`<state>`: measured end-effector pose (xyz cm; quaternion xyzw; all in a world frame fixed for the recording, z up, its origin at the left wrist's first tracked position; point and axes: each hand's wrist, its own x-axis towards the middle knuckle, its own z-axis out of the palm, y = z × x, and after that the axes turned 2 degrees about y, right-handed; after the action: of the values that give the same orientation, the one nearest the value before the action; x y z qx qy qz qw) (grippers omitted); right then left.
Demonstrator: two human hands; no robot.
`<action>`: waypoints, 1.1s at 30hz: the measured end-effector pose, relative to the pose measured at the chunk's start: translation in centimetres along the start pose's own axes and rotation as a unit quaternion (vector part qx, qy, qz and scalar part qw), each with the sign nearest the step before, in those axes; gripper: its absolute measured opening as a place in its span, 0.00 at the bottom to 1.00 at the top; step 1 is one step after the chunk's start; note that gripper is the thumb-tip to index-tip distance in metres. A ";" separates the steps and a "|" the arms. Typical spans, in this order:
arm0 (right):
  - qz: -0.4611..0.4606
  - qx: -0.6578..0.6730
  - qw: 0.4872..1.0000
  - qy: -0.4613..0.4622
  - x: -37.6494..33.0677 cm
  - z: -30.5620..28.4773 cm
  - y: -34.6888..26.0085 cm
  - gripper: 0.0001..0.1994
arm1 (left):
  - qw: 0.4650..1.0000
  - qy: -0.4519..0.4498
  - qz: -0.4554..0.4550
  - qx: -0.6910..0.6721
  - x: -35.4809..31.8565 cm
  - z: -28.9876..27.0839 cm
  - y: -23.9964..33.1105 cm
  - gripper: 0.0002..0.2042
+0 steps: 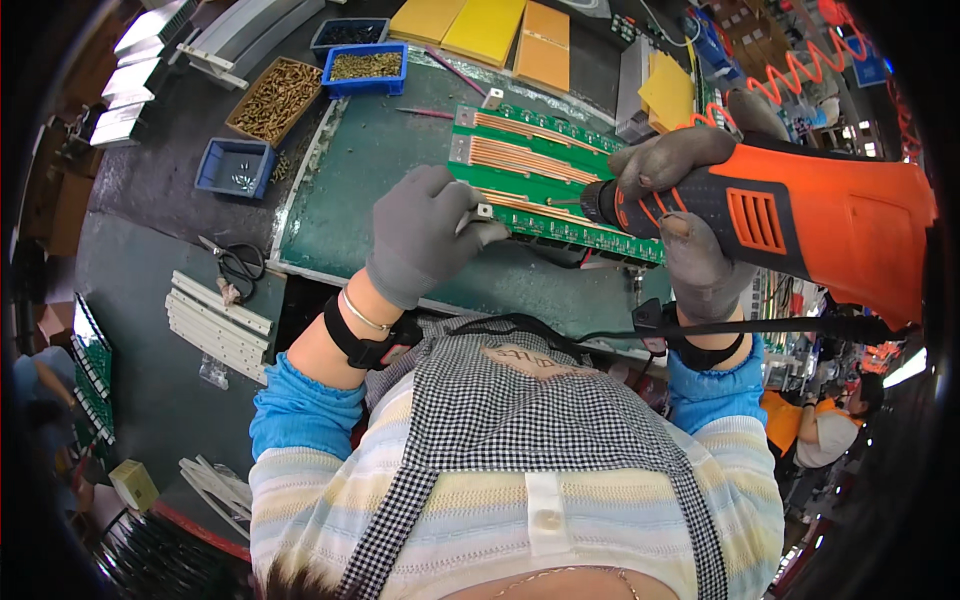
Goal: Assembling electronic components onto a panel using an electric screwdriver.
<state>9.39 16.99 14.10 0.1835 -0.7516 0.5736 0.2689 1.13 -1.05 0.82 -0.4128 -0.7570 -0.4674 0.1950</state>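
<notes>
Near the mat's front edge, my left hand (425,235) pinches a small metal tab at the board's (545,175) near-left corner. My right hand (690,210) grips the drill (800,215), its tip on the board; the board's long axis runs left-right across the mat (370,170).

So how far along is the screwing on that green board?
Done: copper strips already lie along the green circuit board; which screws are in is too small to tell. In hand: the left hand pinches a small metal tab at the board's near edge while the right hand aims the orange power screwdriver there. Left: brass screws wait in trays.
</notes>
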 end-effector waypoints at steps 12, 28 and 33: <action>0.099 0.125 0.986 -0.041 2.9 -1.3 2.1 0.37 | 0.999 -0.031 -0.029 -0.010 -0.1 -0.1 -0.5 0.17; 0.039 0.141 0.987 -0.071 2.9 -2.0 -0.8 0.26 | 0.503 0.037 -0.460 -0.731 2.8 -2.6 -4.0 0.13; -0.065 0.136 0.986 0.068 3.2 -2.8 -1.1 0.28 | 0.602 -0.116 -0.462 -0.641 5.6 -1.1 -3.0 0.13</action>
<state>8.04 19.49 17.41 0.2276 -0.6331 0.6631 0.3281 -4.69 -0.19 3.51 -0.0783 -0.3692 -0.8086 -0.4514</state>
